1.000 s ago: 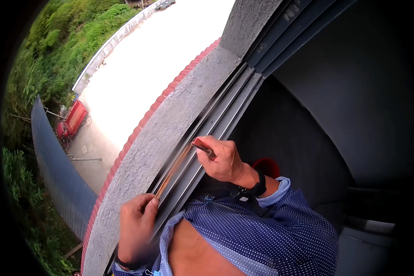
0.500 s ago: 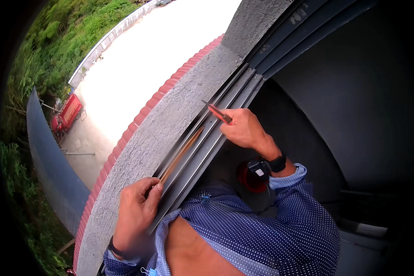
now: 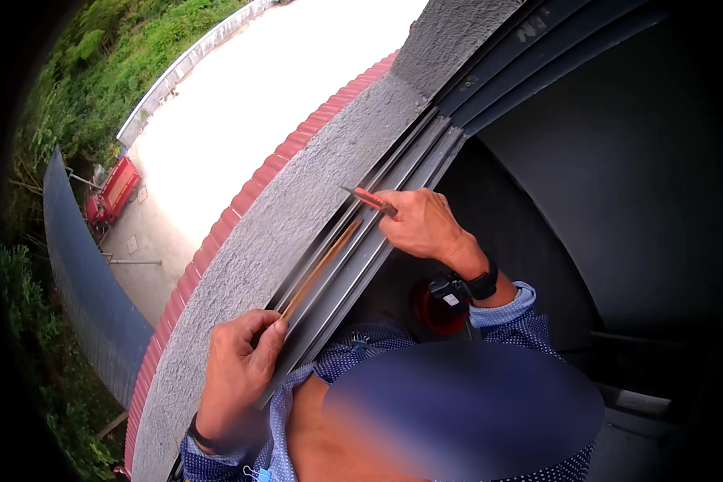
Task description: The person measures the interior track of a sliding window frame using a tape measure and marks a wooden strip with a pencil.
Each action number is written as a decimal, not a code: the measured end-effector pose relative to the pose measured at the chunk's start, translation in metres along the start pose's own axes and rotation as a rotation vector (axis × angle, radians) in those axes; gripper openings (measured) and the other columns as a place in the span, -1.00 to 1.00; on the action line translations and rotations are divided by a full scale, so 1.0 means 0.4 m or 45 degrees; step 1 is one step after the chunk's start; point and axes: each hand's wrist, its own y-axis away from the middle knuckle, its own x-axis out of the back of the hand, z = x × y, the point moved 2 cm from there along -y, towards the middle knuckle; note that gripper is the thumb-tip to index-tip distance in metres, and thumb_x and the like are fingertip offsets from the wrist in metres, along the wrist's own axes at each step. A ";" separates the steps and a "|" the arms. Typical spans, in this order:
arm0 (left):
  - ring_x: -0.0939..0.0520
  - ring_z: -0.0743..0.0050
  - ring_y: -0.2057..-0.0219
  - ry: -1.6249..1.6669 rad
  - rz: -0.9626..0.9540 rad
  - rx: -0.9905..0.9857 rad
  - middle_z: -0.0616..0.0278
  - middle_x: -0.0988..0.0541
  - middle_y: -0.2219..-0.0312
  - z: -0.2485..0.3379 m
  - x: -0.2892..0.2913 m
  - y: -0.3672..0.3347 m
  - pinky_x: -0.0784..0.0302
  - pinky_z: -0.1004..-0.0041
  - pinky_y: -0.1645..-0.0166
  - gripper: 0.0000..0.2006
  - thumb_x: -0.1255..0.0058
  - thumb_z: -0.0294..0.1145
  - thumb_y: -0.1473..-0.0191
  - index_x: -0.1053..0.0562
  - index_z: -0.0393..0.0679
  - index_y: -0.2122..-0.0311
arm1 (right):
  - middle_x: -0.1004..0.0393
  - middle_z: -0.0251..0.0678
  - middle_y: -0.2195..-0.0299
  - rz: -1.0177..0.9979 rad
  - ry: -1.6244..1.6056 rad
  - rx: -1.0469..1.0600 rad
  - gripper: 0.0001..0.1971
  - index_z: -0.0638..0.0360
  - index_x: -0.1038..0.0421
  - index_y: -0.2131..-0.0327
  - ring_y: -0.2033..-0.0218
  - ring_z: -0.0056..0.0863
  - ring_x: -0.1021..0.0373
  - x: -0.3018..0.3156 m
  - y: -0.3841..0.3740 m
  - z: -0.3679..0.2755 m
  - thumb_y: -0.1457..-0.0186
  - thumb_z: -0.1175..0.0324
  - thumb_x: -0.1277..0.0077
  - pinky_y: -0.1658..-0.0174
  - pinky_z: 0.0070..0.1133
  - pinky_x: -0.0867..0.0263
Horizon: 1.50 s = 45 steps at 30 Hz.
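Strip (image 3: 321, 269) and knife (image 3: 376, 201) above a metal track (image 3: 415, 163)

From my remote seat I see the grey, grooved track beside a rough concrete sill (image 3: 265, 233), with a bright yard (image 3: 209, 120) outside, left, and a dark room (image 3: 594, 201) right. The strip, thin and tan-brown, lies lengthwise along the track; I cannot tell whether they touch. The left hand (image 3: 245, 349) pinches its near end; the right hand (image 3: 427, 229) grips the red knife.
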 end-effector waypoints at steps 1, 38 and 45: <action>-0.57 0.45 0.56 -0.001 0.002 0.007 0.06 -0.56 0.59 0.000 -0.001 0.000 -0.44 0.40 0.42 -0.81 -0.15 -0.42 -0.23 -0.61 -0.38 0.24 | -0.62 -0.01 0.42 -0.002 0.008 0.001 -0.67 0.12 -0.62 0.14 0.31 0.07 -0.57 0.000 0.000 0.000 -0.02 0.31 -0.01 0.13 -0.13 -0.48; -0.53 0.62 0.51 0.063 -0.063 0.120 0.21 -0.56 0.59 0.019 -0.023 -0.043 -0.46 0.47 0.38 -0.78 -0.12 -0.39 -0.23 -0.61 -0.39 0.25 | -0.50 -0.04 0.58 0.164 -0.056 0.054 -0.75 0.11 -0.61 0.20 0.48 0.07 -0.50 -0.030 -0.005 0.015 -0.05 0.33 -0.03 0.36 -0.23 -0.45; -0.50 0.65 0.52 0.090 -0.045 0.144 0.28 -0.55 0.59 0.005 -0.014 -0.029 -0.43 0.49 0.38 -0.79 -0.13 -0.40 -0.23 -0.60 -0.38 0.27 | -0.54 0.05 0.54 0.129 -0.036 0.009 -0.82 0.22 -0.56 0.36 0.43 0.15 -0.52 -0.012 -0.010 -0.010 -0.06 0.34 -0.02 0.29 -0.10 -0.47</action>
